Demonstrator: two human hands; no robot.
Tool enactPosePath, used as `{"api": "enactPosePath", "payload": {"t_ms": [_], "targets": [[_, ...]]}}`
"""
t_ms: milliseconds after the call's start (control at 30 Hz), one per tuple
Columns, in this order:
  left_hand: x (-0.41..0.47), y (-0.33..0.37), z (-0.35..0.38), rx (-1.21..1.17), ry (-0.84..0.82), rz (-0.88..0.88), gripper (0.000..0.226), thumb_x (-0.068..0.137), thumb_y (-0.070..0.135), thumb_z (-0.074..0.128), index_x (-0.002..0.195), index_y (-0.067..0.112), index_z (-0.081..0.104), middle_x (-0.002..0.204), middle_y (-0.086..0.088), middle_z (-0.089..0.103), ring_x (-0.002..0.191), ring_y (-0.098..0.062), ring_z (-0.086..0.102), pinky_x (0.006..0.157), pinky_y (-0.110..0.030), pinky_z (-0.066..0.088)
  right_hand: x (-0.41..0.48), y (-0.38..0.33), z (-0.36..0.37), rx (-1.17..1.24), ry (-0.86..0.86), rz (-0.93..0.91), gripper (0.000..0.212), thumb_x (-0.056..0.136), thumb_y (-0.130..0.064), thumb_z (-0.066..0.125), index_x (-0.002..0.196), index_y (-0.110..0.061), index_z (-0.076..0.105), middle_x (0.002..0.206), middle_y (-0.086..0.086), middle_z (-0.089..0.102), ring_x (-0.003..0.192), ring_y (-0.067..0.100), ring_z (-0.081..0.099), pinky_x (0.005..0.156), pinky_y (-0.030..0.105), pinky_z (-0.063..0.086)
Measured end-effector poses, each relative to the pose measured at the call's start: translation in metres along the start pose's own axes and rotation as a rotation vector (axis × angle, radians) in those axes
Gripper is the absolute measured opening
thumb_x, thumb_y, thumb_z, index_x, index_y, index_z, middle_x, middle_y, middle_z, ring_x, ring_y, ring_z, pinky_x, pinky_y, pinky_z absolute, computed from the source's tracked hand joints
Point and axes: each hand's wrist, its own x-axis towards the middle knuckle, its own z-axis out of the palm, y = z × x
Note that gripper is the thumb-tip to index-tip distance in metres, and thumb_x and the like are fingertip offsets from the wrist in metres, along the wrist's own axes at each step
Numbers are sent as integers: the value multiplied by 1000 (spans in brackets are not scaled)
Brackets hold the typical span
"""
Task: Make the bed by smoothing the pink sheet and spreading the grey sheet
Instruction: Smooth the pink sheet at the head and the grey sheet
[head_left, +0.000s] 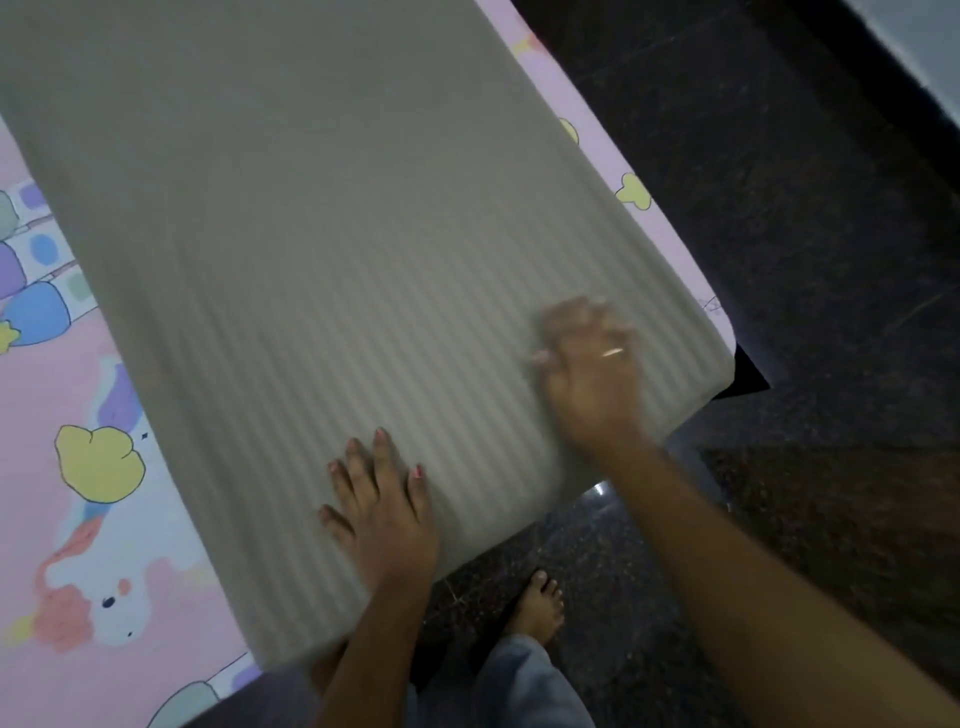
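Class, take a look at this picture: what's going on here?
A person has both hands on a grey striped fabric sheet lying over a pink cartoon-print sheet. The left hand presses flat, fingers spread, by the grey sheet's near edge. The right hand rests near its corner, too blurred to tell its grip. Pink shows on either side.
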Motion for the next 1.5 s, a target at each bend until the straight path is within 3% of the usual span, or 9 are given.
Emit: {"api": "enactPosePath", "payload": {"t_ms": [100,167,400,533,733,867,1100,1233,1500], "targets": [[-5,15,6,23,-33,15,73,84,57,10,148,27,27,157,-9,20,144,-31,16,108,-63,13,-38,-53,32,-133,-202,-655,57,92,-48,28,140,-24,47,146,5,45,134,27,42,108,50,32],[-6,12,8,30,-26,23,72,84,59,9,148,30,25,157,-7,19,145,-28,14,109,-62,12,-35,-42,33,-148,-252,-784,51,95,-51,32,140,-30,46,145,-2,46,134,21,43,109,46,32],[-7,9,4,0,-61,21,73,83,63,2,149,37,13,159,-2,8,147,-22,2,113,-54,1,53,105,-22,-241,-124,-193,62,92,-57,17,150,-34,23,157,-3,25,145,24,21,114,49,14],[-6,7,2,-20,-60,17,72,83,63,3,149,36,16,159,-2,10,147,-22,2,113,-55,3,77,78,-28,-168,11,101,66,93,-49,19,151,-16,24,158,8,19,146,31,13,115,54,9],[30,1,-7,-119,33,-140,60,93,43,21,149,25,22,158,-1,16,147,-20,7,113,-55,6,28,-117,37,-175,-319,-763,63,90,-48,16,147,-25,33,155,0,29,143,23,24,114,47,16],[62,-16,-18,-102,9,-199,54,100,32,32,151,28,13,160,0,6,147,-20,-1,114,-52,1,58,-124,49,-168,-319,-983,54,92,-52,31,140,-32,45,148,-6,42,137,19,39,111,45,27],[92,-29,-35,-104,-50,-207,58,99,44,25,150,34,-1,160,-1,-8,146,-21,-11,114,-52,-4,192,15,-10,-290,-88,-339,59,95,-54,25,150,-32,23,157,-1,26,144,25,22,114,48,13],[113,-19,-37,-119,-21,-219,57,100,42,26,150,34,0,159,-3,-9,146,-22,-12,113,-54,-5,200,-46,5,-209,49,23,64,95,-48,23,149,-13,26,155,13,24,143,35,19,114,55,17],[152,-23,-36,-115,69,-203,75,83,57,3,151,26,4,160,2,0,147,-20,-4,114,-51,1,140,-201,64,-166,-264,-1063,56,94,-53,25,144,-32,40,149,-7,40,138,17,36,112,43,23]]}}
